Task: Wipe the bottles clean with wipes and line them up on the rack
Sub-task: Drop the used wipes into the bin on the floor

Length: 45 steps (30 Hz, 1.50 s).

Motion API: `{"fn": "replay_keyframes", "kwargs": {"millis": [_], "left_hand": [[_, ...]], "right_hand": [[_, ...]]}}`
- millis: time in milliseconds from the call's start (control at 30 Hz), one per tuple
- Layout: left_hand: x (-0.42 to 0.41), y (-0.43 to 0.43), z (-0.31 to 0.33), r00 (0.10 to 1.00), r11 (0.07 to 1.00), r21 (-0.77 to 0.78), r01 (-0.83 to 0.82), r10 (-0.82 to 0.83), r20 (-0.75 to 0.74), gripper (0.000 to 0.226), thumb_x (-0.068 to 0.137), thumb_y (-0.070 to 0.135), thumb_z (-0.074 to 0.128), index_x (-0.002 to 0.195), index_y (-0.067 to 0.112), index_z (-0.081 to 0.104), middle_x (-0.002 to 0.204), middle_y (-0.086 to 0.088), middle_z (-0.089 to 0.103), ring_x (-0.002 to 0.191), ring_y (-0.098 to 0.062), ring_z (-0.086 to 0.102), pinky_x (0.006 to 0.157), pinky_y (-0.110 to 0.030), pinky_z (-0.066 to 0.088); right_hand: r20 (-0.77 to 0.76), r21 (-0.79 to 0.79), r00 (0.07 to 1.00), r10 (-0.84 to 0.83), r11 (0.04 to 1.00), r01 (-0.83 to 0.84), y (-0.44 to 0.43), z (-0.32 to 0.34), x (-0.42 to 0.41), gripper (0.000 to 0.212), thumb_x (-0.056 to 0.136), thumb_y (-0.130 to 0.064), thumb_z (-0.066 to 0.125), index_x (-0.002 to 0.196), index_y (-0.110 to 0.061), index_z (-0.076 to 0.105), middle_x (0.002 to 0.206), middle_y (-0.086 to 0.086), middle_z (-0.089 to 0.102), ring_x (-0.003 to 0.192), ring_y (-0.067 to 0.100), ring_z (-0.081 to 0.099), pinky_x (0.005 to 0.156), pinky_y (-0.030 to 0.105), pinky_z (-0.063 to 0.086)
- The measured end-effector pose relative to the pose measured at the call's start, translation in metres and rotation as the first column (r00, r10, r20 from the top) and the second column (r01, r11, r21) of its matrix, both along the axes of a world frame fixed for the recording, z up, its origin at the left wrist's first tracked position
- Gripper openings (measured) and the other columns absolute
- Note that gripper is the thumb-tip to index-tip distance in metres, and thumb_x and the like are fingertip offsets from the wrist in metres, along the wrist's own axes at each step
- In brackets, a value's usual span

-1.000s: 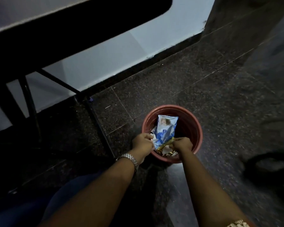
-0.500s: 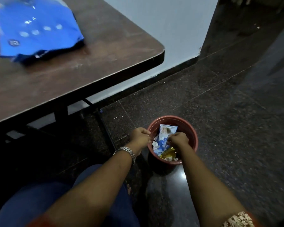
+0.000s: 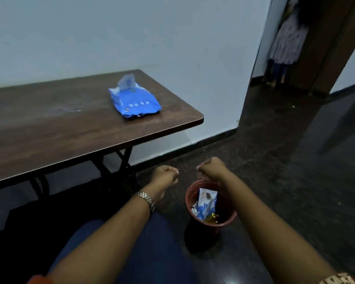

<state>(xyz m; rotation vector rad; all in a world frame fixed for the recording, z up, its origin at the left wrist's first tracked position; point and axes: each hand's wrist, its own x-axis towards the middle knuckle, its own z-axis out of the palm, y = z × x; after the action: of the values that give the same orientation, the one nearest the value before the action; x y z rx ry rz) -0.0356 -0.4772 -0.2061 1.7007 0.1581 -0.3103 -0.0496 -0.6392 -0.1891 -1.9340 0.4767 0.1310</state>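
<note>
Wipes pack [image 3: 134,103] lies flat on desk [image 3: 70,130] near its corner, flap lifted, likely so a sheet pulls out easily. Bottles, rack: not in view. Left hand [image 3: 165,177], right hand [image 3: 211,169] hover low, well apart from pack; fingers [image 3: 173,173] curled into fists, nothing seen held. Right hand above red bin [image 3: 187,201]. Bin on floor beside knee, probably for used wipes.
</note>
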Motion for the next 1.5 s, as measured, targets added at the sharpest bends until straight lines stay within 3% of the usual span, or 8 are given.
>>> {"fn": "replay_keyframes", "kwargs": {"millis": [267, 433, 700, 967, 1100, 1233, 1333, 1500], "left_hand": [[-0.07, 0.119, 0.097, 0.991, 0.998, -0.059, 0.004, 0.003, 0.132, 0.008, 0.093, 0.015, 0.059, 0.088, 0.016, 0.066, 0.084, 0.001, 0.064, 0.068, -0.011, 0.058, 0.061, -0.021, 0.051], [-0.089, 0.221, 0.163, 0.909, 0.958, -0.169, -0.234, 0.277, 0.312, 0.016, 0.094, 0.009, 0.054, 0.083, 0.017, 0.065, 0.082, 0.002, 0.066, 0.065, -0.013, 0.059, 0.06, -0.021, 0.046], [-0.101, 0.418, 0.181, 0.528, 0.637, -0.325, -0.699, 0.766, 0.366, 0.017, 0.094, 0.009, 0.053, 0.08, 0.017, 0.059, 0.08, 0.001, 0.062, 0.068, -0.008, 0.056, 0.067, -0.025, 0.044], [-0.102, 0.57, 0.184, 0.025, 0.145, -0.295, -0.945, 0.926, 0.378, 0.021, 0.093, 0.008, 0.051, 0.108, 0.006, 0.066, 0.105, -0.006, 0.06, 0.086, -0.015, 0.054, 0.066, -0.025, 0.042], [-0.073, 0.605, 0.182, 0.104, 0.173, -0.254, -0.952, 0.959, 0.265, 0.018, 0.095, 0.009, 0.048, 0.096, 0.003, 0.065, 0.07, 0.005, 0.069, 0.059, -0.005, 0.06, 0.052, -0.018, 0.046], [-0.06, 0.627, 0.181, 0.096, 0.124, -0.236, -0.964, 0.987, 0.126, 0.029, 0.094, 0.039, 0.05, 0.107, 0.021, 0.068, 0.123, -0.007, 0.061, 0.104, -0.025, 0.058, 0.093, -0.038, 0.045], [-0.062, 0.632, 0.181, 0.184, 0.193, -0.165, -0.967, 0.98, 0.069, 0.048, 0.09, 0.063, 0.041, 0.086, 0.028, 0.073, 0.12, -0.007, 0.065, 0.111, -0.027, 0.06, 0.102, -0.048, 0.044], [-0.067, 0.614, 0.208, 0.362, 0.352, -0.138, -0.926, 0.931, -0.05, 0.055, 0.095, 0.064, 0.022, 0.099, 0.031, 0.066, 0.105, -0.004, 0.068, 0.097, -0.018, 0.06, 0.083, -0.035, 0.05]], "right_hand": [[0.111, 0.127, 0.862, 0.494, 0.853, -0.505, 0.116, 0.153, -0.051, 0.017, 0.092, -0.002, 0.053, 0.078, 0.002, 0.061, 0.063, 0.01, 0.066, 0.052, 0.012, 0.065, 0.056, 0.02, 0.056], [0.375, 0.2, 0.766, 0.522, 0.761, -0.617, 0.206, 0.216, -0.047, 0.012, 0.092, 0.0, 0.053, 0.083, 0.002, 0.06, 0.075, 0.014, 0.062, 0.064, 0.016, 0.064, 0.063, 0.02, 0.057], [0.432, 0.37, 0.732, 0.526, 0.637, -0.676, 0.345, 0.213, 0.026, 0.008, 0.092, -0.004, 0.055, 0.089, -0.002, 0.061, 0.08, 0.011, 0.062, 0.072, 0.017, 0.062, 0.066, 0.022, 0.057], [0.365, 0.114, 0.619, 0.696, 0.626, -0.771, 0.495, 0.181, 0.123, 0.035, 0.091, -0.008, 0.056, 0.126, -0.004, 0.053, 0.109, 0.008, 0.062, 0.087, 0.013, 0.057, 0.069, 0.02, 0.048], [0.35, 0.136, 0.661, 0.664, 0.662, -0.737, 0.545, 0.177, 0.161, 0.053, 0.095, -0.013, 0.05, 0.145, -0.009, 0.032, 0.148, 0.008, 0.035, 0.132, 0.021, 0.039, 0.094, 0.025, 0.035], [0.256, 0.294, 0.748, 0.613, 0.687, -0.664, 0.576, 0.177, 0.17, 0.053, 0.099, -0.01, 0.042, 0.148, -0.012, 0.022, 0.154, 0.006, 0.025, 0.137, 0.022, 0.031, 0.097, 0.025, 0.03], [0.18, 0.321, 0.754, 0.632, 0.686, -0.652, 0.583, 0.178, 0.162, 0.05, 0.097, -0.005, 0.043, 0.145, -0.013, 0.031, 0.148, 0.008, 0.036, 0.131, 0.022, 0.04, 0.097, 0.029, 0.037], [0.078, 0.372, 0.715, 0.694, 0.645, -0.667, 0.575, 0.195, 0.133, 0.022, 0.096, -0.011, 0.046, 0.107, -0.018, 0.064, 0.093, 0.005, 0.072, 0.084, 0.019, 0.069, 0.07, 0.034, 0.058]]}}
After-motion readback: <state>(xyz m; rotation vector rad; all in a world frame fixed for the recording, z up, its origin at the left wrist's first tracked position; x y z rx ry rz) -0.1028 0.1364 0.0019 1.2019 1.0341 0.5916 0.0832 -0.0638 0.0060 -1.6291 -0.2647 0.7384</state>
